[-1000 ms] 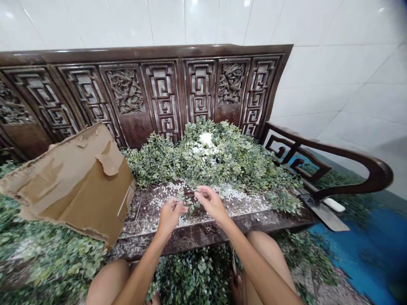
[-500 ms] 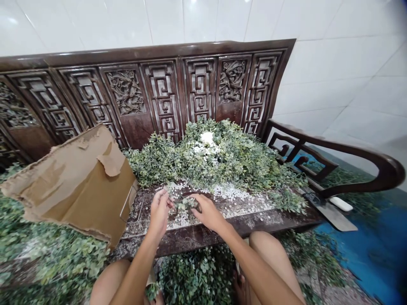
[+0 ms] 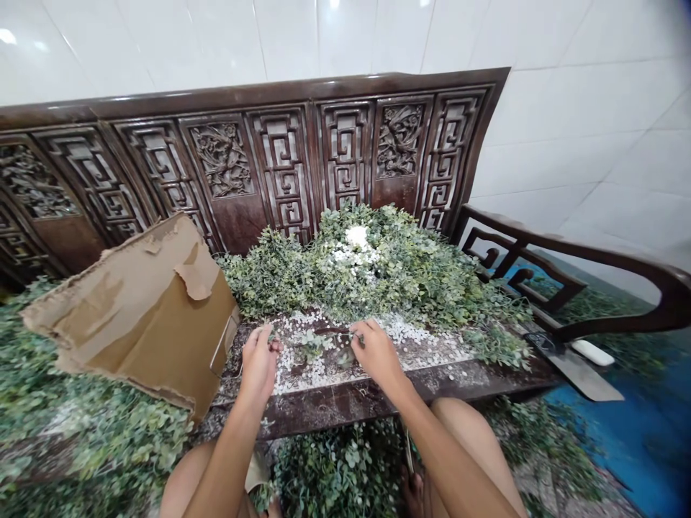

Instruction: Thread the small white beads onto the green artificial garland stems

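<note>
Over the front of a dark wooden bench, my left hand has its fingers curled together, with a bit of green at the fingertips. My right hand pinches a thin green stem, its fingertips near the small white discs strewn on the seat. Between the hands lies a small leafy sprig. A large heap of green artificial foliage rises behind them, with a pile of white discs on top.
A torn cardboard box leans at the left among more foliage. A flat metal blade and a white bar-shaped object lie near the right armrest. Foliage also fills the space between the knees.
My hands have moved apart, the right one to the right and the left one slightly left. The sprig between them now lies on the bench. The view has shifted slightly.
</note>
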`<state>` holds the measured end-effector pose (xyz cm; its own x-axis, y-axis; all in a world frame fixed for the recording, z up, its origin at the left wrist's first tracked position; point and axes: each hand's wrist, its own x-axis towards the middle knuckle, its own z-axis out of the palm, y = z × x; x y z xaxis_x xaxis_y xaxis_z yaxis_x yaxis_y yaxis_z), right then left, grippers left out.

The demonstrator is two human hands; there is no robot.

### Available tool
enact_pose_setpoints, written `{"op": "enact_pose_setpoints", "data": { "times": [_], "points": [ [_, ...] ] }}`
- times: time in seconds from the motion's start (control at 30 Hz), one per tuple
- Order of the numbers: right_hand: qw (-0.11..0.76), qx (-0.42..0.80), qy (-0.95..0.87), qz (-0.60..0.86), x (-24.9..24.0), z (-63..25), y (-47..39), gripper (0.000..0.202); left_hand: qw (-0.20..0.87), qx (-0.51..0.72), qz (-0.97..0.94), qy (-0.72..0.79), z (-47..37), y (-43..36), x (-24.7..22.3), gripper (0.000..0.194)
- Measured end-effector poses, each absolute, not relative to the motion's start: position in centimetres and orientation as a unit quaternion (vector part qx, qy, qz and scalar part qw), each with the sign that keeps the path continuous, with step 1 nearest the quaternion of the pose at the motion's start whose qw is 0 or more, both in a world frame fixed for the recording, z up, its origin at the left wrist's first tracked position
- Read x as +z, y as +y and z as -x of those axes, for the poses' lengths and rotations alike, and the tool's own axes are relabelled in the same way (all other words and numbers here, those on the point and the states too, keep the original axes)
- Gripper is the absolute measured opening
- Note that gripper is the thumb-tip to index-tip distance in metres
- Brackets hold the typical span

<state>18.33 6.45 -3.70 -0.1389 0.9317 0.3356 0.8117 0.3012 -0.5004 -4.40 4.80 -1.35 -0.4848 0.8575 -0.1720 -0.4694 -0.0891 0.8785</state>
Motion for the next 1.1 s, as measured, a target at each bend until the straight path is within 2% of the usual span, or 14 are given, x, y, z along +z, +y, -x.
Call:
{"op": "enact_pose_setpoints", "data": {
  "times": [0.17,0.3,0.4,0.47,0.53,0.67,0.93,1.1],
  "points": [
    [0.275,0.078,-0.714,0.639,-3.7,-20.1,7.1,0.026,0.388,0.751,-0.169,0.506,7.0,5.3,-1.2,0.024],
    [0.194,0.048,-0.704,0.682,-3.4,-20.9,6.9,0.026,0.372,0.741,-0.190,0.526,7.9,5.4,-1.0,0.021],
    [0.184,0.020,-0.741,0.645,-3.6,-19.2,5.8,0.026,0.393,0.724,-0.222,0.522,7.3,5.3,-1.1,0.028],
    [0.185,0.061,-0.794,0.576,-4.0,-17.2,4.7,0.020,0.419,0.696,-0.261,0.522,6.7,5.2,-1.3,0.035],
    [0.149,0.114,-0.830,0.526,-4.7,-15.1,3.8,0.015,0.429,0.655,-0.308,0.540,6.2,5.1,-1.6,0.041],
    [0.087,0.169,-0.841,0.507,-5.9,-12.1,2.7,0.015,0.417,0.587,-0.386,0.576,5.5,4.7,-2.0,0.050],
    [0.109,0.188,-0.830,0.513,-6.6,-12.3,3.8,0.025,0.366,0.492,-0.516,0.598,3.7,3.8,-1.9,0.034],
    [0.149,0.214,-0.810,0.525,-7.3,-13.3,5.2,0.025,0.395,0.476,-0.537,0.574,2.6,3.6,-2.7,0.026]
  ]
}}
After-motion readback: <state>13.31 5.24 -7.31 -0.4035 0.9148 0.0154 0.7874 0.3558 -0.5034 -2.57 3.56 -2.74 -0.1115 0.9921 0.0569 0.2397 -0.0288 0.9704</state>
